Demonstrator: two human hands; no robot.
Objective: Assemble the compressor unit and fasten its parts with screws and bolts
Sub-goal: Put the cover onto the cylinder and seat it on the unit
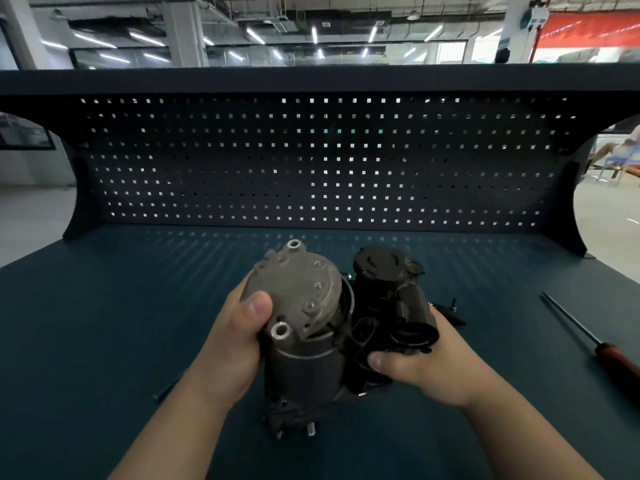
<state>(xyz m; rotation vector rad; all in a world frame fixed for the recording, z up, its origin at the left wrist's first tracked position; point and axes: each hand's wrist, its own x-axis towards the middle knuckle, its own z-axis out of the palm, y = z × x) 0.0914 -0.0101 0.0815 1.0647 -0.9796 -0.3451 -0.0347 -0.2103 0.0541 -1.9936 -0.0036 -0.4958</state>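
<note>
The compressor unit (311,368) stands upright at the middle of the dark mat. Its grey metal end cap (298,289) sits tilted on top of the dark cylinder body, with a gap showing at its right edge. My left hand (235,341) grips the cap from the left, thumb pressed on its face. Beside the cylinder is the black plastic part (391,292) of the unit, with a round lid on top. My right hand (426,365) holds that black part from the right, thumb curled under its front.
A red-handled screwdriver (602,344) lies on the mat at the right. A long thin bolt (169,388) lies to the left of my left forearm. A small black piece (450,310) lies behind my right hand. A dark pegboard (318,161) closes off the back of the bench.
</note>
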